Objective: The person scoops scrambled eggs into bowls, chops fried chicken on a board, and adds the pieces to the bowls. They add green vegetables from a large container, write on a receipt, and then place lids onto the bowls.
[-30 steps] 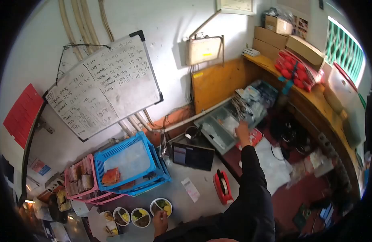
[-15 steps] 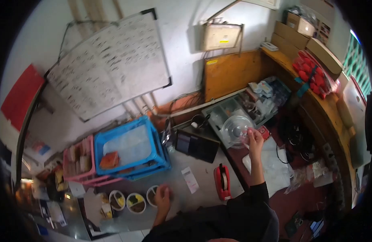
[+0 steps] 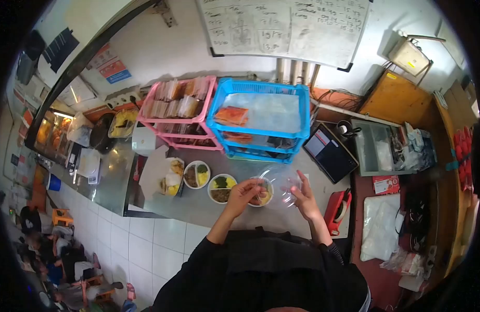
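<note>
Clear plastic lid [image 3: 284, 179], held up near the grey tray [image 3: 378, 151] half a second ago, now hangs tilted just right of the last food bowl [image 3: 264, 197] on the steel surface [image 3: 193, 208]. The right hand [image 3: 305, 200] pinches its rim in a closed grip. The left hand [image 3: 243, 194] has moved onto the bowl, fingers curled; whether they clasp it cannot be told. The bowl is not yet covered.
</note>
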The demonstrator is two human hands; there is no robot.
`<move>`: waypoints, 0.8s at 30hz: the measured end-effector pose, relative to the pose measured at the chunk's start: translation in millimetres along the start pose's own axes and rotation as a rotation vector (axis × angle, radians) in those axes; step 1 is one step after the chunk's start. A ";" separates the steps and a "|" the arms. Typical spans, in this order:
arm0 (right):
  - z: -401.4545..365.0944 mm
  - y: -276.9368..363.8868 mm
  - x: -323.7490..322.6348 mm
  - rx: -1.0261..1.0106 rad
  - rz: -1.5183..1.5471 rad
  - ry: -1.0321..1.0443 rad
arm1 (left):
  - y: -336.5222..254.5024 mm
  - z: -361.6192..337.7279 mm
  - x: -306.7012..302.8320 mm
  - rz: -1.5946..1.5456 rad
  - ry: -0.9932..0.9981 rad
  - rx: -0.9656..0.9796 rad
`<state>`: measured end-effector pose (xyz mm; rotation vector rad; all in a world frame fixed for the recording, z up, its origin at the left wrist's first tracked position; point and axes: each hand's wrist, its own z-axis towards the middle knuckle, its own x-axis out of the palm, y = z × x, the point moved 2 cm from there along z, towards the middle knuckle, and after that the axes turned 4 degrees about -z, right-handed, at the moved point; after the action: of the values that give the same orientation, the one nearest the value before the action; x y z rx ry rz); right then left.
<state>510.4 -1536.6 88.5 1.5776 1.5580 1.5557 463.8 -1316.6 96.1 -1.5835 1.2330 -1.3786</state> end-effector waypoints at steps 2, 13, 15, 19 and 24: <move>20.4 -31.2 -5.3 0.073 0.044 0.045 | 11.3 -12.9 -6.9 -0.035 -0.039 -0.065; 162.2 -166.5 -46.0 0.308 -0.362 0.132 | 185.0 -13.3 -68.6 -0.100 -0.294 -0.355; 159.4 -169.2 -35.7 0.286 -0.346 0.071 | 181.2 -4.8 -63.1 -0.144 -0.322 -0.418; 136.2 -184.1 -51.4 -0.306 -0.754 -0.122 | 176.4 6.4 -58.3 -0.078 -0.299 -0.476; 56.8 -163.3 -29.1 -0.344 -1.116 -0.622 | 191.2 22.9 -46.7 0.420 -0.201 -0.160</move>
<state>502.9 -1495.1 -81.7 0.6329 1.2996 0.5686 446.4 -1333.3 -100.6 -1.4202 1.4755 -0.8550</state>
